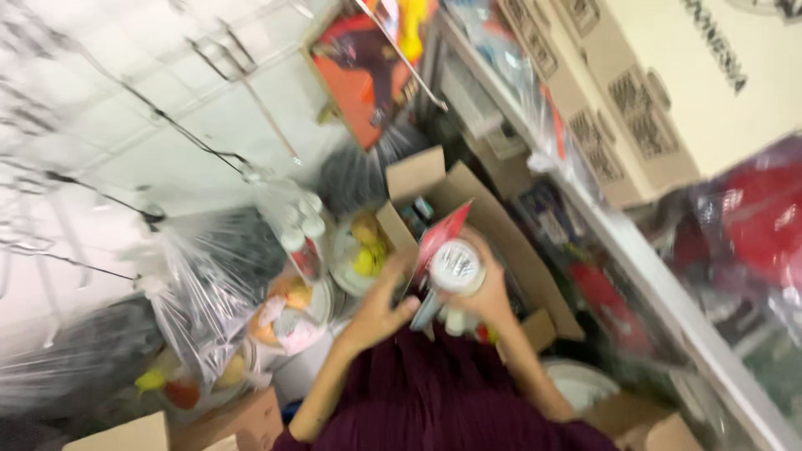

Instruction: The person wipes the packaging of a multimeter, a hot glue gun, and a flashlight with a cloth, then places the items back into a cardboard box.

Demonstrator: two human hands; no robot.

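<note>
Head view, heavily motion-blurred; fine detail not readable.

Right hand (489, 292): fingers wrapped round a white cylindrical container (456, 269) with a round pale top, held upright-ish just above the person's lap. A flat red card or packet (441, 234) stands against the container's far side, touching it; whether the same hand pins it I cannot tell.

Left hand (383, 311): fingers partly curled, tips at the lower left side of the container and the red card. Touching or just beside: cannot tell through the blur.

The container sits directly in front of an open brown cardboard box (493, 225), flaps up, which lies on the floor against the lower edge of a white shelf unit (652, 276). Small mixed items inside the box, not identifiable.

Left of the hands: a round clear tub (361, 250) with yellow pieces inside, several clear plastic bags (209, 284) with orange and yellow contents, and white-capped bottles (302, 224) in plastic wrap. On the shelf unit, top right: large tan cartons (668, 92). Dark maroon garment (434, 392) on the person fills the bottom centre.
</note>
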